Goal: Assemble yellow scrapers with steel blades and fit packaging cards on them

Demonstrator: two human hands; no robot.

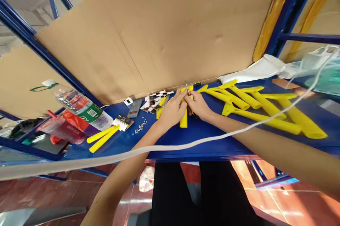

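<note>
A yellow plastic handle with a wide head [183,121] lies on the blue shelf under both hands. My left hand [173,108] is closed on its upper part, fingertips pressed near the head. Close beside it, my right hand [199,106] is curled round a slim metal-shafted tool [187,86], whose tip points up and away; its exact kind is hidden by the fingers. Left of my hands sits a pile of black-and-white packaged pieces [152,103] among yellow parts. Several more yellow handles [268,120] lie to the right.
On the left stand a plastic bottle [91,112] and a red drink cup [63,130]. Small metal bits [140,126], a phone-like slab [135,108] and two yellow tubes [104,139] lie nearby. A white cable [170,147] crosses in front. Cardboard [186,34] backs the shelf.
</note>
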